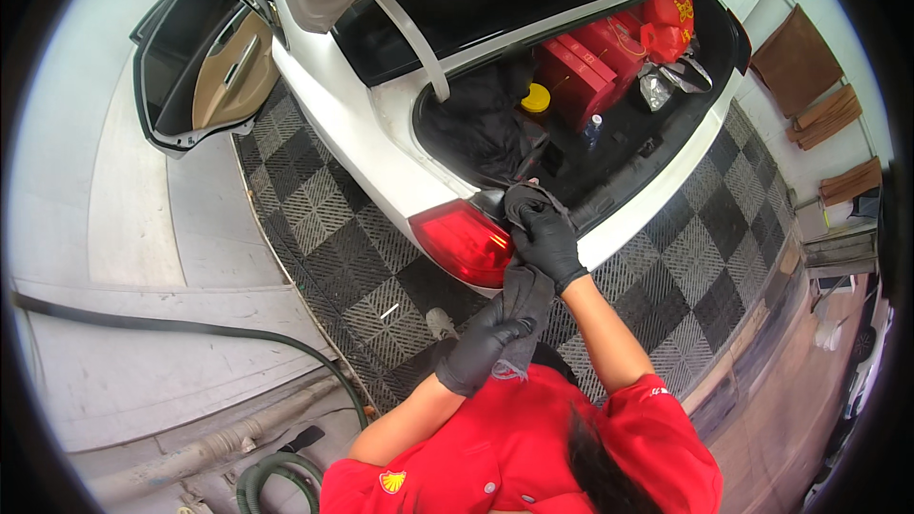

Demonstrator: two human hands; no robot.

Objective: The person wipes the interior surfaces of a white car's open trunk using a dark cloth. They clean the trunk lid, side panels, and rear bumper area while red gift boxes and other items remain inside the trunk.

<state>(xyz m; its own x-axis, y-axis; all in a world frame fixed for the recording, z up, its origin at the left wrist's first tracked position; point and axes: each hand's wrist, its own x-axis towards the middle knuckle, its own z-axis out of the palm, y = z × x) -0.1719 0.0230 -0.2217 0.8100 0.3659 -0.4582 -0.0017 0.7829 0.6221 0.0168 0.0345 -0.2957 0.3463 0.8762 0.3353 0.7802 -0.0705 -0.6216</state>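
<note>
A grey cloth is gripped in my left hand, black-gloved, in front of my red shirt. My right hand, also black-gloved, presses bunched grey cloth against the corner of the open trunk, beside the red tail light of a white car. Whether both hands hold one cloth or two cannot be told. The right fingertips are partly hidden by the cloth.
Inside the trunk are black fabric, a yellow-lidded container, red boxes, a bottle and a red bag. A rear door stands open. A green hose crosses the left; brown cloths hang right.
</note>
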